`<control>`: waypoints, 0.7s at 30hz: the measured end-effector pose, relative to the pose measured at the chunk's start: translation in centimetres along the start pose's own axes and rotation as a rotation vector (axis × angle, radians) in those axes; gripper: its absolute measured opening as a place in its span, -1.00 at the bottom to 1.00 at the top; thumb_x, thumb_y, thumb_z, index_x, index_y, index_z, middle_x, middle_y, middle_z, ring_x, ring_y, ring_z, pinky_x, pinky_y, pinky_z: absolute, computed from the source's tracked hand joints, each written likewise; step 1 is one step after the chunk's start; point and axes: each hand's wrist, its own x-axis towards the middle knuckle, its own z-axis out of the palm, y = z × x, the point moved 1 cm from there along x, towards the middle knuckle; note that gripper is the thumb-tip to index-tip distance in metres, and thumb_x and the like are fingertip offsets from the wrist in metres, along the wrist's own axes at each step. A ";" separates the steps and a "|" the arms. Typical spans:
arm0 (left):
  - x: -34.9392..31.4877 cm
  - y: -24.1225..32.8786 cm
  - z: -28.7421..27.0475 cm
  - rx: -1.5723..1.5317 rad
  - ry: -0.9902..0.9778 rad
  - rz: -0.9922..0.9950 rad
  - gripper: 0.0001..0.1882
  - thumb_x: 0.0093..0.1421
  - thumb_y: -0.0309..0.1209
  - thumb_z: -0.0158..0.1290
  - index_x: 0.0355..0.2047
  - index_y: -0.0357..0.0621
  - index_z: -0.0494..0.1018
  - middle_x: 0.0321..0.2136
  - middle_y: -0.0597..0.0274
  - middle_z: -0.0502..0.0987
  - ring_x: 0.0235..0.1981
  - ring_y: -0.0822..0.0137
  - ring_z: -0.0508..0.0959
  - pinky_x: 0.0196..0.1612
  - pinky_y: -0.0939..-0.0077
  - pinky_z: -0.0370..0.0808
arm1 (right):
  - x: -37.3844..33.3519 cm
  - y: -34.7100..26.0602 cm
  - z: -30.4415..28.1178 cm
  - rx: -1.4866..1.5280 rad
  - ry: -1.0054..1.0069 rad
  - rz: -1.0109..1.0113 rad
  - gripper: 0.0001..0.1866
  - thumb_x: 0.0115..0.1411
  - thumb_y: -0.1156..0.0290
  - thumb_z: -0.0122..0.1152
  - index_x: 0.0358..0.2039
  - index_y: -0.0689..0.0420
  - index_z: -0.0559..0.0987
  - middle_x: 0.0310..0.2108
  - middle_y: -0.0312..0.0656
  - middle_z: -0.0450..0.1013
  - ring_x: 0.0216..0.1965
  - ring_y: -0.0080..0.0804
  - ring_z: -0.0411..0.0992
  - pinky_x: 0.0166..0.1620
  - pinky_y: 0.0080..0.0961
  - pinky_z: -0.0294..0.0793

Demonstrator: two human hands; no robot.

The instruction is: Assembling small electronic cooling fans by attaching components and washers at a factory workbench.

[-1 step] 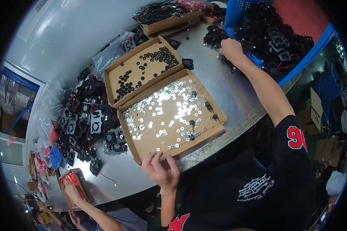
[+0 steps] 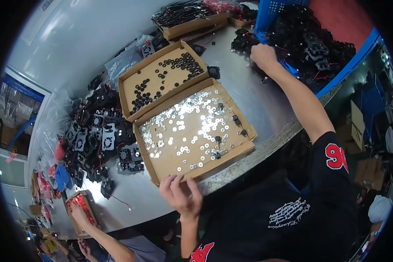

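Note:
My left hand (image 2: 182,198) hovers at the near edge of a shallow cardboard box (image 2: 161,167), its fingers loosely bent and apart, holding nothing. Many silver washers (image 2: 179,114) lie scattered in that box, along with several small black-capped screws (image 2: 236,118) on its right side. Out at the far right, my right hand (image 2: 263,56) is closed beside a heap of black fans (image 2: 310,43) with thin wires. Its fingertips are turned away, so whatever they grip is hidden. Behind the washers, a second cardboard box (image 2: 124,98) holds black rings (image 2: 185,64).
A blue plastic crate (image 2: 349,65) borders the fan heap. More fans (image 2: 98,131) pile up on the left of the metal table (image 2: 153,201). Cables fill a box (image 2: 196,26) at the back. Lower left, another person's hand (image 2: 79,215) reaches into a box of red pieces (image 2: 85,205).
Both of my hands stay almost where they were; the view has barely shifted. The boxes and fans look the same.

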 end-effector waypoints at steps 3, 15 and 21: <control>0.4 0.1 -2.0 -0.064 0.052 0.045 -0.85 0.08 -0.60 0.15 -0.31 -0.30 0.47 -0.25 -0.05 0.47 -0.18 0.00 0.48 -0.03 0.20 0.43 | -1.4 1.5 -3.2 0.044 0.284 -0.040 -0.74 0.15 0.30 0.12 -0.49 0.21 0.64 -0.45 0.06 0.57 -0.30 -0.01 0.59 -0.25 -0.16 0.58; 5.7 3.9 1.2 -0.709 -0.325 -0.315 -0.78 0.20 -0.49 0.12 -0.17 -0.33 0.43 -0.30 0.03 0.45 -0.28 0.19 0.49 -0.17 0.38 0.43 | -18.7 -9.4 -11.3 1.636 0.110 0.087 -0.77 0.31 0.40 0.21 -0.16 0.31 0.60 -0.39 -0.25 0.55 -0.43 -0.61 0.48 -0.37 -0.64 0.48; 6.5 4.9 0.1 -0.316 -0.164 0.019 -0.18 0.08 -0.27 0.30 0.23 -0.42 0.16 -0.06 -0.16 0.36 -0.05 -0.11 0.40 0.06 0.12 0.34 | -23.3 -15.3 -11.3 1.867 -0.212 0.125 -0.79 0.30 0.44 0.20 -0.15 0.32 0.59 -0.42 -0.22 0.54 -0.44 -0.59 0.49 -0.37 -0.63 0.50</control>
